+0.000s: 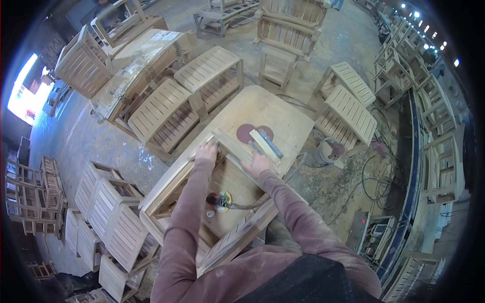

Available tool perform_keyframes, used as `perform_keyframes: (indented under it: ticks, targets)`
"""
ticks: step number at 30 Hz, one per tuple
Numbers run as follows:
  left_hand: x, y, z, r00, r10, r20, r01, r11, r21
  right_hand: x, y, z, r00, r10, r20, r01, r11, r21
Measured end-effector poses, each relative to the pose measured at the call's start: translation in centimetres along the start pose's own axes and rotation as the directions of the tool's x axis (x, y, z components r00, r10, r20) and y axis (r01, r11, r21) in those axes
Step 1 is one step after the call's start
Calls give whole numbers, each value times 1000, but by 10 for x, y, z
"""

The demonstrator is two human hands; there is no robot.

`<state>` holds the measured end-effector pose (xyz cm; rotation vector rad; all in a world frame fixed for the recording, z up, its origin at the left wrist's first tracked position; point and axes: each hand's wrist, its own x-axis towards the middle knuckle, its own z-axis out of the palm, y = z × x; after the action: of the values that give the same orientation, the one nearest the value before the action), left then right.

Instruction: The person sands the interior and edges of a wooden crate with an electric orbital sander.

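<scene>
While our left hand curls over the corner of the pale, unpainted wooden furniture frame, holding it, our right hand lies against the same top rail; its fingers are partly hidden, so we cannot tell how tightly they close. The frame lies across the near part of the pale, worn wooden counter, its rails hiding the left edge. Between its rails sits a round black power sander with a multicoloured disc, which neither of us two hands touches. Past the rail, toward the counter's right edge, we see two maroon round sanding discs and a bundle of cream and blue straight strips.

We judge the step in hand to be steadying or positioning this frame by its rail. The next move, we think, calls for a sure two-handed hold, with the sander's dark ridged hose kept from snagging.
</scene>
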<state>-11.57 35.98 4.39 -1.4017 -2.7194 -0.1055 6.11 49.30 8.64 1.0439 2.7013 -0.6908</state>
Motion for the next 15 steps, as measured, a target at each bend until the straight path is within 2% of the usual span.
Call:
perform_keyframes:
  ticks: [4, 6, 8, 10, 11, 12, 15]
  targets:
    - [-25, -12, -3, 994, 60, -89, -55, 997, 52, 0, 0, -2, 998, -44, -42, 44, 999, 22]
    - [-16, -3, -2, 998, 49, 31, -52, 993, 110, 2, 1, 0, 999, -31, -17, 31, 1000, 3]
    - [3, 4, -3, 996, 86, 32, -90, 988, 124, -1, -1, -1, 999, -25, -20, 25, 1000, 14]
    - [22, 11, 0, 1000, 6, 28, -8, 998, 63, -3, -4, -2, 999, -23, -29, 24, 999, 23]
    - [19, 13, -7, 995, -27, 100, 21, 998, 55, -3, -4, -3, 999, -17, -37, 18, 1000, 25]
    - [12, 14, -5, 994, -34, 99, 29, 998, 51, -5, -3, -3, 999, -13, -38, 14, 1000, 24]
    - [2, 7, -5, 995, -103, -1, 102, 994, -31, -4, -2, -2, 999, -7, -32, 8, 999, 40]
